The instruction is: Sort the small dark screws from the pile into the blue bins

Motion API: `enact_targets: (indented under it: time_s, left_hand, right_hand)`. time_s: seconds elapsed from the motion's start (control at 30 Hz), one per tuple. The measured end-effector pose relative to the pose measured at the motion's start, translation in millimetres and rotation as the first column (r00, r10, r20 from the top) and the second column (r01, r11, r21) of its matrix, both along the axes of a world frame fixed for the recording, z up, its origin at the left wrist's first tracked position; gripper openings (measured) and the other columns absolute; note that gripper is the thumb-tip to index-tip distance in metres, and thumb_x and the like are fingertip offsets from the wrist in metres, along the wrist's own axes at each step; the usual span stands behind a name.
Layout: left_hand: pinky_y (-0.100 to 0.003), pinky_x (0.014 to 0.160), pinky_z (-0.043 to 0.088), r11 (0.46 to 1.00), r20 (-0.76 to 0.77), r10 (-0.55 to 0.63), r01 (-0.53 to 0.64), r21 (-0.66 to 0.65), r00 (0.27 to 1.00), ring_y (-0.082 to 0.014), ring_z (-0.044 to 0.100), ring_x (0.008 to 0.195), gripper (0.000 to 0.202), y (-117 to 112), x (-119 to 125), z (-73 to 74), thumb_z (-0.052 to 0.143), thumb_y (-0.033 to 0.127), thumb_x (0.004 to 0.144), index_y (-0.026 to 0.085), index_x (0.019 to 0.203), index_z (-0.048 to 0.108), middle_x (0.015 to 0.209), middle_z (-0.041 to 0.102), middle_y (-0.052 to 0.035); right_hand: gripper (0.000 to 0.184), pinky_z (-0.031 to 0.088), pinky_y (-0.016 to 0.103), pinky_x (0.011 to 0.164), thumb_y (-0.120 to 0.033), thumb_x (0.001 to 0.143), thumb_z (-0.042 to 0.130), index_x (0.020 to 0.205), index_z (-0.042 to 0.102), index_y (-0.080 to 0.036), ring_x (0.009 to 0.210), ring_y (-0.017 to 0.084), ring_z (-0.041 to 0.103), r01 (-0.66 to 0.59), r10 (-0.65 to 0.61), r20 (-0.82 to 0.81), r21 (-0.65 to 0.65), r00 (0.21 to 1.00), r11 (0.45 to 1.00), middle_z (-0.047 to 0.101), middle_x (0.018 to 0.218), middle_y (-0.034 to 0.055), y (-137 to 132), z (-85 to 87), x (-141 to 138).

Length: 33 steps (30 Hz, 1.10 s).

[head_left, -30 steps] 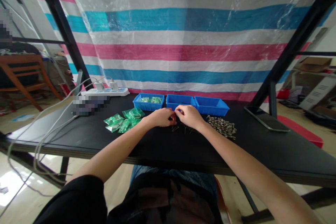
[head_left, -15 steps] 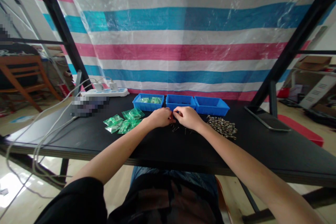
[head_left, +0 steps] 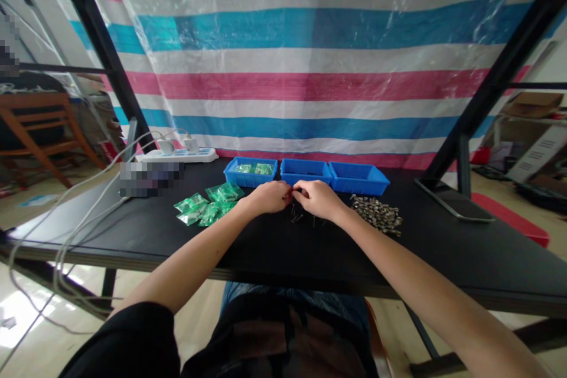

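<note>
My left hand (head_left: 272, 196) and my right hand (head_left: 316, 196) meet fingertip to fingertip over the black table, just in front of the middle blue bin (head_left: 305, 172). Both are closed in a pinch; whatever is between the fingers is too small and hidden to name. Several thin screw-like pieces (head_left: 296, 214) lie on the table beneath and between the hands. To the right of my right hand spreads a pile of small shiny metal parts (head_left: 377, 214). Green-printed clear plastic packets (head_left: 215, 205) lie in a heap left of my left hand.
A left blue bin (head_left: 251, 179) holds similar packets, and a right blue bin (head_left: 358, 180) stands beside the middle one. A phone (head_left: 456, 201) lies at the right. A white power strip (head_left: 177, 156) with cables (head_left: 84, 204) is at the left. A striped sheet (head_left: 283, 59) hangs behind.
Both hands stay pinched together at nearly the same spot. The view has shifted very slightly; the bins, packets and metal pile stay where they were.
</note>
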<state>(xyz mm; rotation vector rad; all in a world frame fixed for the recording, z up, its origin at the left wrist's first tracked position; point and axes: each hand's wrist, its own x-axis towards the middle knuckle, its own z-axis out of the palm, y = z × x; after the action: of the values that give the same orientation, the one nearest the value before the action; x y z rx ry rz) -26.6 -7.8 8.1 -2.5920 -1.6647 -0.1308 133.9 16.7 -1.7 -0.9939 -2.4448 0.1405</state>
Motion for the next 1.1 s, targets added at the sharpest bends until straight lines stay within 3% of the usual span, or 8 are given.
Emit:
enact_targets:
  time_s: [0.13, 0.3, 0.5, 0.7, 0.83, 0.97, 1.1]
  left_hand:
    - [-0.029, 0.073, 0.047, 0.999, -0.026, -0.035, 0.034, -0.031, 0.999, -0.0229, 0.060, 0.091, 0.020, 0, -4, 1.6, 0.046, 0.026, 0.079, 0.017, 0.090, 0.060, 0.098, 0.061, -0.0093]
    - [-0.030, 0.074, 0.047, 1.000, -0.028, -0.003, 0.003, -0.003, 1.000, -0.0234, 0.060, 0.092, 0.023, 1, -2, -1.7, 0.042, 0.024, 0.081, 0.015, 0.094, 0.059, 0.099, 0.061, -0.0107]
    - [-0.031, 0.068, 0.047, 0.992, 0.139, 0.113, -0.120, 0.039, 0.984, -0.0243, 0.062, 0.086, 0.021, 2, 1, -0.7, 0.036, 0.025, 0.086, 0.018, 0.096, 0.054, 0.093, 0.064, -0.0085]
    - [-0.031, 0.074, 0.047, 0.993, 0.260, 0.061, -0.086, 0.086, 0.964, -0.0226, 0.062, 0.089, 0.020, 1, 4, 0.1, 0.038, 0.021, 0.086, 0.018, 0.101, 0.051, 0.094, 0.065, -0.0082]
    - [-0.031, 0.074, 0.048, 0.991, 0.186, 0.085, -0.102, 0.085, 0.979, -0.0227, 0.062, 0.090, 0.028, 0, 6, -3.4, 0.040, 0.019, 0.083, 0.017, 0.109, 0.049, 0.098, 0.064, -0.0091]
    - [-0.032, 0.073, 0.049, 0.993, 0.074, 0.109, -0.113, 0.044, 0.991, -0.0241, 0.063, 0.088, 0.026, -1, 8, -6.4, 0.036, 0.022, 0.085, 0.018, 0.101, 0.055, 0.096, 0.065, -0.0093]
    - [-0.034, 0.075, 0.049, 0.993, 0.074, 0.102, -0.106, 0.051, 0.992, -0.0245, 0.062, 0.091, 0.028, -1, 10, -7.4, 0.033, 0.024, 0.086, 0.019, 0.101, 0.056, 0.098, 0.065, -0.0091]
  right_hand:
    - [0.017, 0.032, 0.021, 0.055, -0.026, 0.084, 0.051, 0.087, 0.066, -0.021, 0.062, 0.012, 0.055, -0.009, 0.009, 0.022, -0.011, 1.000, 1.000, 0.064, 0.072, 0.0007, -1, -0.1, -1]
    - [0.017, 0.034, 0.021, 0.057, -0.026, 0.084, 0.051, 0.092, 0.065, -0.021, 0.064, 0.013, 0.056, -0.018, 0.019, 0.049, -0.017, 0.999, 1.000, 0.065, 0.075, 0.0015, 0, -1.3, -1]
    - [0.018, 0.033, 0.023, 0.057, -0.025, 0.084, 0.050, 0.097, 0.061, -0.020, 0.067, 0.015, 0.057, 0.059, -0.062, 0.056, 0.039, 0.997, 0.997, 0.065, 0.076, 0.0024, 1, -0.9, 0]
    - [0.016, 0.030, 0.024, 0.057, -0.025, 0.085, 0.046, 0.086, 0.061, -0.020, 0.073, 0.017, 0.059, 0.141, -0.146, 0.085, 0.062, 0.986, 0.988, 0.066, 0.078, 0.0034, -1, 2.2, -1]
    - [0.020, 0.030, 0.024, 0.057, -0.027, 0.087, 0.043, 0.084, 0.062, -0.021, 0.072, 0.017, 0.059, 0.172, -0.177, 0.059, 0.079, 0.982, 0.982, 0.066, 0.078, 0.0032, 0, 2.5, 0]
    - [0.019, 0.029, 0.024, 0.056, -0.027, 0.085, 0.045, 0.083, 0.063, -0.021, 0.071, 0.017, 0.059, 0.163, -0.166, 0.035, 0.079, 0.985, 0.983, 0.066, 0.076, 0.0025, 0, 1.7, 0]
    - [0.018, 0.029, 0.024, 0.056, -0.026, 0.085, 0.045, 0.083, 0.063, -0.022, 0.071, 0.017, 0.059, 0.163, -0.165, 0.010, 0.076, 0.986, 0.984, 0.066, 0.075, 0.0020, -2, 2.1, 0]
